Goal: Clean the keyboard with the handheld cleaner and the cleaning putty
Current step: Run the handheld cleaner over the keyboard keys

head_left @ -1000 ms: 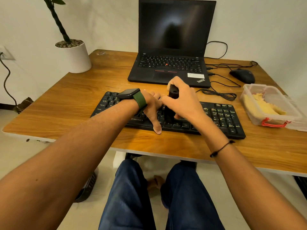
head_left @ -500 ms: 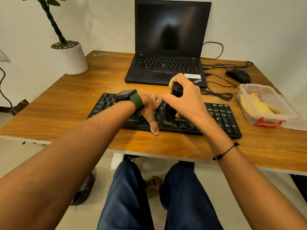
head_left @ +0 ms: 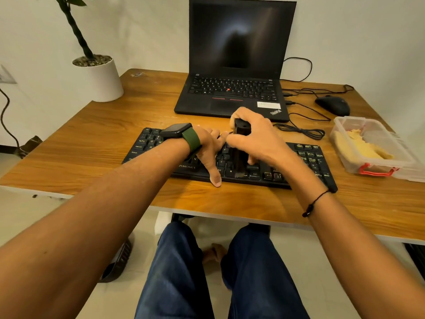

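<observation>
The cleaner (head_left: 240, 155) stands nearly upright on the keyboard (head_left: 305, 161), its long axis vertical, top end up and slightly away from the person, lower end on the bottom key row. The right hand (head_left: 255, 137) curls round its upper part, hiding most of the body. Just left, the left hand (head_left: 210, 146) lies spread on the keys, thumb reaching the counter (head_left: 92, 143); its fingertips are hidden. Well right of the right hand, yellow putty (head_left: 363, 147) sits in a clear box (head_left: 377, 166), its shape hard to make out.
</observation>
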